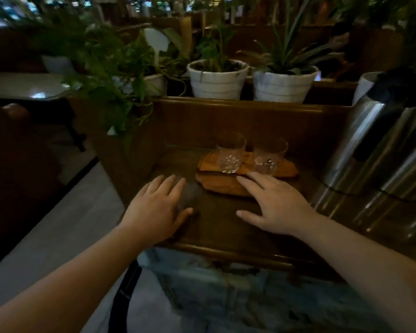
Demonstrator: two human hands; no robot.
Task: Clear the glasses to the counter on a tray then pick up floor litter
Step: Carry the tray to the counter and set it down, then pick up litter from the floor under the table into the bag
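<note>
Both hands spread open, left hand (157,207) on dark wood counter (216,227), right hand (275,205) touching irregular wooden tray (216,182), two textured glasses (229,152).

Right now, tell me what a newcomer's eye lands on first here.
Two clear cut-glass tumblers stand side by side on an orange-brown wooden tray on the dark wooden counter. The left hand and right hand spread open just in front of it. White plant pots line the ledge behind.
</note>
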